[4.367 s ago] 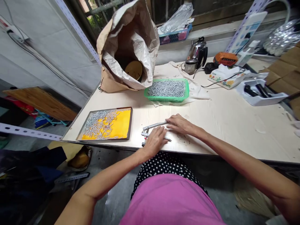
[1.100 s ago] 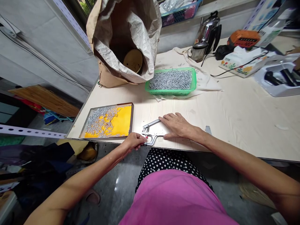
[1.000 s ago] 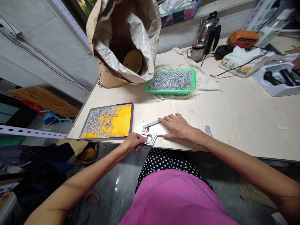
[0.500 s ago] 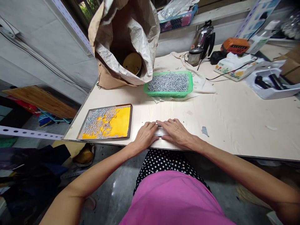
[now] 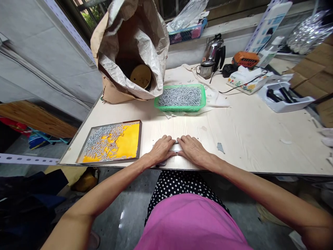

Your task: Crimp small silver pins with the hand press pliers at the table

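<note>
The pale surface (image 5: 249,146) carries all items noted. At its far left stands a tall open sack (image 5: 151,48), mouth facing the near side, presumably for ready access. A light cloth (image 5: 218,100) lies right of it. At the near left is a shallow tray (image 5: 130,142) with a yellow base; its low walls apparently stop loose contents rolling off. A green basket (image 5: 179,108) sits on the cloth, far of the hands, its sides seemingly suited to bulk holding.

The left hand (image 5: 162,149) and right hand (image 5: 192,151) meet close to the near edge, right of the tray. Each has a clenched grip on a silver metal tool (image 5: 175,147), fingers at the far side, thumbs at the near side. The tool is low at the surface; contact cannot be confirmed. The opposed hold probably steadies it and shares the pressure. Both ends are covered and cannot be verified.

A grey scrap (image 5: 221,148) lies apart, right of the right hand. Smallest are the metal pieces (image 5: 96,139), heaped in the basket and spread mainly over the tray's left part, likely for easy picking.
</note>
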`<state>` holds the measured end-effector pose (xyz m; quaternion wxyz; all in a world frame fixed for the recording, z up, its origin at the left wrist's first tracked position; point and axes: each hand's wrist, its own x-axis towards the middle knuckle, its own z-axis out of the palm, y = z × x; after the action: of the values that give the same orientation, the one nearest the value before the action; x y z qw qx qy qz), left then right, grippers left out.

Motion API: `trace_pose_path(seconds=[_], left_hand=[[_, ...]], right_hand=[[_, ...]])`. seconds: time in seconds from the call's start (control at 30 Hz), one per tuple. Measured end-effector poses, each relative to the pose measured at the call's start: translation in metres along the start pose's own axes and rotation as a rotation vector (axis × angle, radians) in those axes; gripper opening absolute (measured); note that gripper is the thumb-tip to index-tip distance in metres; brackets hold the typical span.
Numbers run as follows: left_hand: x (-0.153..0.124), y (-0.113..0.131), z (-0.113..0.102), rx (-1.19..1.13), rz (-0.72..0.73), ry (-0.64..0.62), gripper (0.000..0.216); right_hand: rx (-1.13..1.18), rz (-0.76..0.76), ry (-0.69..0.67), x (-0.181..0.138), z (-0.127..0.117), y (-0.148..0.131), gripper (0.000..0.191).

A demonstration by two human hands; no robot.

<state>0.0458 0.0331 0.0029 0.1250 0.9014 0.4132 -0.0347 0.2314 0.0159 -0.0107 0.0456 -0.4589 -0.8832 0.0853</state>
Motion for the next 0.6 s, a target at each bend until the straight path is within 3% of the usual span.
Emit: trace_pose_path(seconds=[0.17,0.47,0.6], left_hand=[[0.008,-0.001,0.002,-0.008,-0.056,0.024,0.028],[0.014,-0.002,0.004,-0.025,-0.086,0.041,0.034],[0.004,0.007,0.02,-0.006,-0.165,0.183,0.031]], right_hand=[[-0.035,-0.032,-0.011,0.012,0.0,0.009,0.016],[0.032,-0.084,0.03,0.018,0.009,0.017,0.024],[0.007,-0.067,0.1,0.017,0.007,0.029,0.033]])
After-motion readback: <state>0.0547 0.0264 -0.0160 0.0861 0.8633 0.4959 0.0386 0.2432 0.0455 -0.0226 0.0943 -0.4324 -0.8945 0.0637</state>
